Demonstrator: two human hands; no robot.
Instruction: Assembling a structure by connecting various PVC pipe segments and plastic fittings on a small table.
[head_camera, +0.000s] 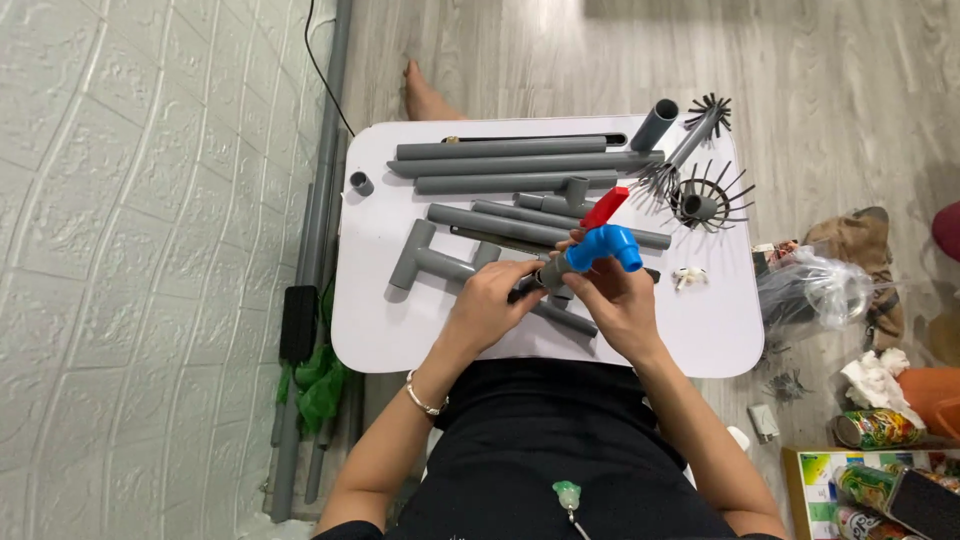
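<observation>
Blue tap (603, 246) with its red lever (604, 207) is up above the front middle of the white table (720, 330), and my right hand (617, 300) is wrapped around it from below, fingers closed on the blue body. My left hand (488, 302) pinches the short grey fitting (553, 272) at the tap's inlet end, thumb and fingertips tight on it; whether that fitting is already seated on the tap I can't quite tell, my fingers cover the joint. Just behind my hands lie the long grey pipes (520, 165) in rows, and a grey tee piece (425, 262) sits just left of my left hand. A small grey coupling (361, 183) stands alone near the table's left edge. Off the far right corner, two spiky grey brush-like pieces (705, 200) rest beside an open pipe end (655, 124).
</observation>
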